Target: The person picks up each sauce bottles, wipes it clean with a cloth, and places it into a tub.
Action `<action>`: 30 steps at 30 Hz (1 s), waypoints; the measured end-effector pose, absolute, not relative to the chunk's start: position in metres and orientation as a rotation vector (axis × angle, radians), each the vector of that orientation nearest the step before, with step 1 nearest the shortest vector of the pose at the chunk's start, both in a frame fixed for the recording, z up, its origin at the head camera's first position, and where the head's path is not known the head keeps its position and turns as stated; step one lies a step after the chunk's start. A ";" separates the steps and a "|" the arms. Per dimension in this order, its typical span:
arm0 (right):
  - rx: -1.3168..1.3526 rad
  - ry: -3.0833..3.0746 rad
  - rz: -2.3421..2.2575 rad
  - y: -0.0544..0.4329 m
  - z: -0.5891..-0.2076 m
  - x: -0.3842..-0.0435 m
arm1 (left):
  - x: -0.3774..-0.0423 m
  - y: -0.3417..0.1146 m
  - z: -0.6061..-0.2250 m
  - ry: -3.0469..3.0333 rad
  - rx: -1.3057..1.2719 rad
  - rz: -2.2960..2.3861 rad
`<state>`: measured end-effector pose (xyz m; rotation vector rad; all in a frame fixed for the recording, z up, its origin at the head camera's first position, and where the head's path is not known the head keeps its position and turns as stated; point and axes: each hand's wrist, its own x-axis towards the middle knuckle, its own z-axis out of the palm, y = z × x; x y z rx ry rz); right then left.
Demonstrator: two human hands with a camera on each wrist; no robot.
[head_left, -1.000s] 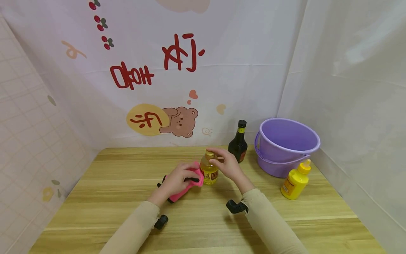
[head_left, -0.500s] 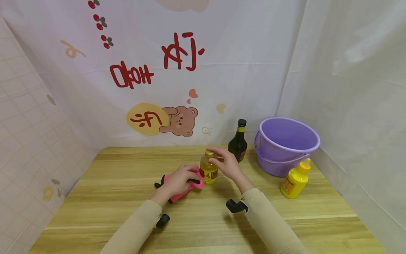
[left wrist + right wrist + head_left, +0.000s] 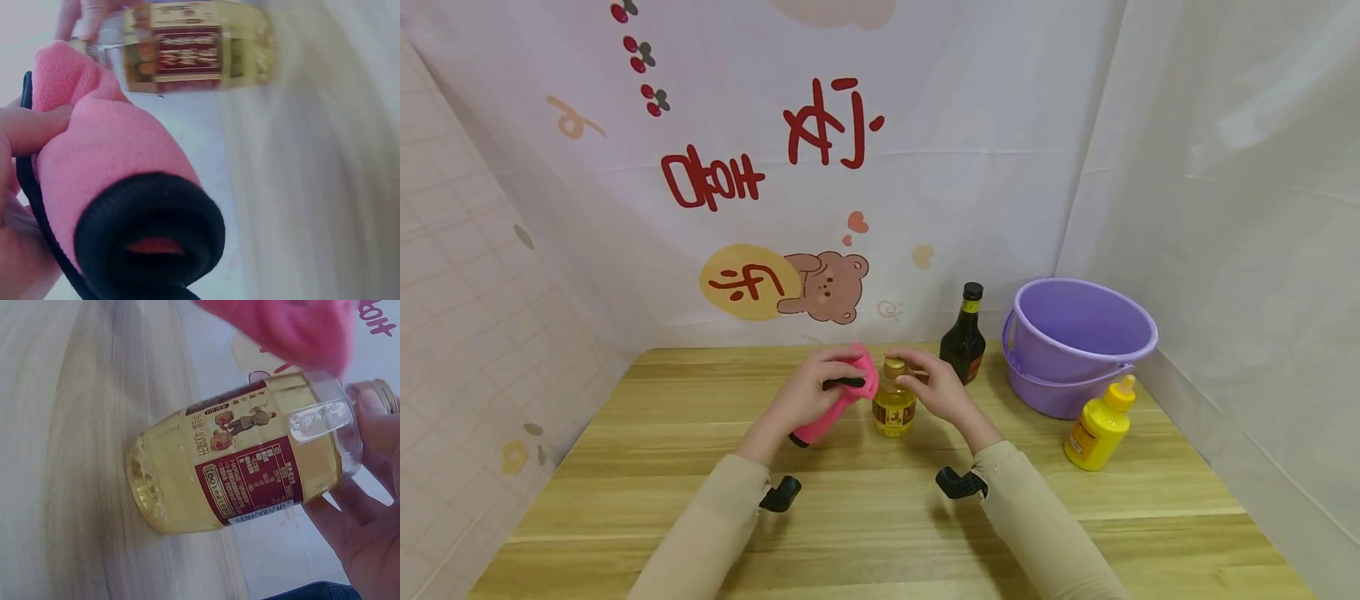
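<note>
My left hand (image 3: 801, 392) grips a pink plush cloth (image 3: 119, 144) with black edging, rolled into a tube whose black end faces the left wrist camera. Its upper end stands beside the neck of a small cooking oil bottle (image 3: 893, 414), overlapping it in the right wrist view. That bottle is upright, holds clear yellow oil and carries a red and cream label (image 3: 250, 462). From the right, my right hand (image 3: 942, 388) holds the bottle by its gold cap (image 3: 893, 365) between thumb and fingers.
Behind the right hand stands a dark sauce bottle (image 3: 962, 346) with a black cap. A purple bucket (image 3: 1048, 398) is at the back right, a yellow squeeze bottle (image 3: 1097, 433) in front of it. White printed curtains (image 3: 970, 208) border the wooden table (image 3: 865, 533).
My left hand has lifted the pink cloth up and away from the table, from the oil bottle's body to its neck. The bottle's label has turned; the right hand stays at the cap.
</note>
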<state>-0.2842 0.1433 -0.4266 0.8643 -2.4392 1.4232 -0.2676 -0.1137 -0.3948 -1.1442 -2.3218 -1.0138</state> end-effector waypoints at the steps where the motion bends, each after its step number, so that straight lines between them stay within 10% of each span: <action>1: 0.878 -2.438 1.438 0.144 -0.427 -0.285 | -0.268 -0.112 -0.392 -2.305 -1.156 -1.007; 30: 0.924 -2.432 1.515 0.138 -0.397 -0.258 | -0.251 -0.097 -0.429 -2.223 -1.123 -0.915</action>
